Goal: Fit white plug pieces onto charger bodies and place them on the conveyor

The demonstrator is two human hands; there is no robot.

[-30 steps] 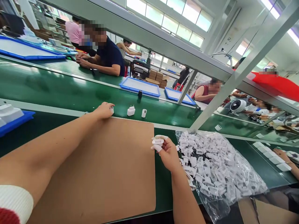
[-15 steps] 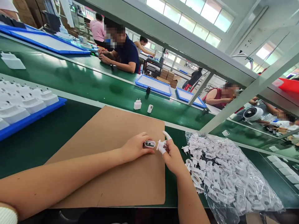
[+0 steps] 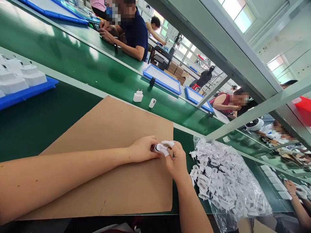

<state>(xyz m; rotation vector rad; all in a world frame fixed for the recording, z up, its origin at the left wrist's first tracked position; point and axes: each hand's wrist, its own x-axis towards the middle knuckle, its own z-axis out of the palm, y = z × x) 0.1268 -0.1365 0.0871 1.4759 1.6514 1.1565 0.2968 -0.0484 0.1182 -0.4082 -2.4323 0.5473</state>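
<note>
Over the cardboard sheet [image 3: 116,126], my left hand [image 3: 143,149] is closed around a small white charger housing [image 3: 153,148], mostly hidden by the fingers. Against its open end, my right hand [image 3: 178,161] pinches a white plug cap [image 3: 165,146] between thumb and forefinger, both in white finger cots. Those fingers cover most of the cap, so I cannot tell how far it sits in the housing. Right of this hand, a clear plastic bag [image 3: 233,187] lies spread under a heap of similar white plug caps [image 3: 218,171].
On the green belt beyond stand a white plug charger [image 3: 138,96] and a white housing [image 3: 152,103]. A blue tray [image 3: 31,92] of white chargers is at left. A metal frame post [image 3: 245,111] slants across the right. Co-workers sit across the belt; another person's arm [image 3: 297,204] reaches in at right.
My right hand has brought the plug cap leftward against the housing's open end; a gap was between them before. The camera view has tilted, and another person's arm has appeared at right.
</note>
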